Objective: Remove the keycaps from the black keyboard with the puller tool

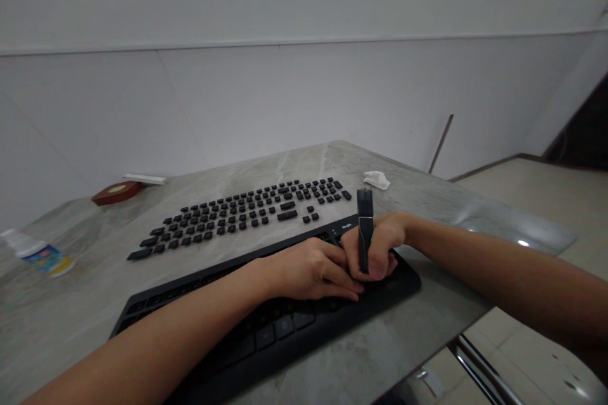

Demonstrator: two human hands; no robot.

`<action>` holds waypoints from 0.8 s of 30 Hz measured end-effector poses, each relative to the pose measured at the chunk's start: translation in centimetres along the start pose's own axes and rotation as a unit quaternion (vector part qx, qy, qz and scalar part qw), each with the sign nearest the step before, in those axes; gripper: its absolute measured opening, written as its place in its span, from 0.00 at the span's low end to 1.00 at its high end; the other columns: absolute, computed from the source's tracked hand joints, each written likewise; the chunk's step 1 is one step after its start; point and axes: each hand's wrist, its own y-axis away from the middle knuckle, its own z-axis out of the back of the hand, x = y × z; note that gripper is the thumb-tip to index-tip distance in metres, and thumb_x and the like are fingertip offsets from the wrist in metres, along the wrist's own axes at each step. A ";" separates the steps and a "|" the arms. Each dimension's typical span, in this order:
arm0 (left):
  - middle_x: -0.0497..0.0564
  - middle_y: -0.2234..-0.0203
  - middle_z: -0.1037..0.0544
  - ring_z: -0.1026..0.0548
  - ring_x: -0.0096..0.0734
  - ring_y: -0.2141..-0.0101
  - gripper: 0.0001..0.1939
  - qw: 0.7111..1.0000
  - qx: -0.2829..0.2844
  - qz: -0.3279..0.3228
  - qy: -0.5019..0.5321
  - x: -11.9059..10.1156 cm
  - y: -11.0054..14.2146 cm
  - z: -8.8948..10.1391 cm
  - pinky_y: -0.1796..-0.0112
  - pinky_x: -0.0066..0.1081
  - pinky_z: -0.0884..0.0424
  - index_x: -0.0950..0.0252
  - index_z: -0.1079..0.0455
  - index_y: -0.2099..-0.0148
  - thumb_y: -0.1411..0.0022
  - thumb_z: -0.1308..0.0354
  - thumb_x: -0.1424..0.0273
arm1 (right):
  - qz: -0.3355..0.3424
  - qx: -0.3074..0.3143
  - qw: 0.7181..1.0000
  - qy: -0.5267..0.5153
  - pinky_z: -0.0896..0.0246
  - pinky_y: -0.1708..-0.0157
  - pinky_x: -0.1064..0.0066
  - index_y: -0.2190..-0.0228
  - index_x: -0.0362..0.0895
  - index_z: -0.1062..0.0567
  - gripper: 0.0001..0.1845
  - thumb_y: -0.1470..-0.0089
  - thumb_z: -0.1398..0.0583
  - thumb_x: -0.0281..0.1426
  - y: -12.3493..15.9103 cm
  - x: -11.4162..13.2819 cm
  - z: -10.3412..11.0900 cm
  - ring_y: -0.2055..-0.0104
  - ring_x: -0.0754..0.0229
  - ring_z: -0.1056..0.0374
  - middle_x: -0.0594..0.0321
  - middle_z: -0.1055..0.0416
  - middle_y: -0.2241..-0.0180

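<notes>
A black keyboard lies at a slant across the table's near side, with many key places bare and a few keycaps sitting on its near edge. My left hand rests over its right part, fingers stretched toward my right hand and touching the keyboard. Wrapped round a slim black tool, my right hand is closed just above the right end. The tool stands nearly upright; its lower end and whatever it touches are hidden by my fingers. Beyond the keyboard, loose black keycaps are laid out in rows.
On the grey marbled table, a white spray bottle with a colourful label stands at left. A reddish-brown box and a white strip lie near the wall. A crumpled white tissue is at the back right.
</notes>
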 end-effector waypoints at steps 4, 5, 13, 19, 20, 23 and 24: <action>0.61 0.61 0.18 0.20 0.37 0.60 0.10 1.000 -0.029 -0.003 -0.013 0.4 -0.1 -0.2 0.57 0.28 0.24 0.73 0.20 0.58 0.33 0.41 0.72 | 0.067 -0.024 0.996 -0.060 0.60 0.90 0.75 0.86 0.43 0.38 0.19 0.52 0.39 0.36 0.0 -0.6 0.3 0.89 0.69 0.53 0.71 0.49 0.89; 0.62 0.61 0.18 0.20 0.38 0.59 0.10 0.999 -0.038 -0.003 -0.013 0.6 -0.2 -0.2 0.56 0.29 0.24 0.74 0.21 0.57 0.33 0.41 0.73 | 0.082 -0.028 0.994 -0.073 0.61 0.91 0.75 0.87 0.43 0.40 0.20 0.52 0.39 0.37 0.0 -0.7 0.4 0.90 0.69 0.53 0.72 0.51 0.90; 0.60 0.56 0.20 0.21 0.36 0.54 0.08 0.998 -0.068 0.010 0.008 1.3 0.1 -0.5 0.52 0.31 0.24 0.70 0.22 0.57 0.32 0.42 0.71 | 0.122 -0.080 0.988 -0.046 0.52 0.86 0.74 0.84 0.41 0.35 0.18 0.49 0.40 0.33 0.5 -0.3 0.2 0.86 0.66 0.46 0.69 0.47 0.88; 0.56 0.60 0.21 0.22 0.34 0.57 0.06 0.987 -0.147 0.057 -0.018 1.7 0.6 0.4 0.54 0.33 0.25 0.66 0.24 0.59 0.32 0.42 0.71 | 0.236 -0.215 0.947 -0.040 0.57 0.85 0.73 0.83 0.40 0.34 0.18 0.47 0.42 0.36 0.6 -0.4 0.8 0.86 0.66 0.47 0.70 0.49 0.88; 0.55 0.62 0.21 0.22 0.34 0.59 0.06 0.985 -0.155 0.068 -0.022 1.7 0.6 0.5 0.55 0.33 0.25 0.66 0.25 0.60 0.32 0.43 0.71 | 0.249 -0.235 0.939 -0.039 0.58 0.85 0.73 0.82 0.40 0.32 0.18 0.46 0.43 0.36 0.7 -0.3 0.8 0.86 0.67 0.48 0.70 0.49 0.88; 0.48 0.74 0.23 0.23 0.28 0.72 0.06 0.978 -0.156 0.135 0.012 1.7 0.6 0.6 0.64 0.30 0.24 0.66 0.27 0.60 0.31 0.44 0.69 | 0.275 -0.291 0.915 -0.040 0.59 0.85 0.73 0.80 0.36 0.27 0.21 0.44 0.44 0.40 0.7 -0.2 0.8 0.85 0.67 0.52 0.69 0.47 0.86; 0.46 0.78 0.25 0.26 0.25 0.77 0.07 0.973 -0.155 0.164 0.043 1.8 0.6 0.5 0.69 0.27 0.25 0.66 0.28 0.60 0.31 0.45 0.69 | 0.284 -0.312 0.906 -0.042 0.59 0.84 0.73 0.79 0.36 0.25 0.22 0.44 0.45 0.41 0.7 -0.2 0.7 0.84 0.67 0.51 0.67 0.45 0.85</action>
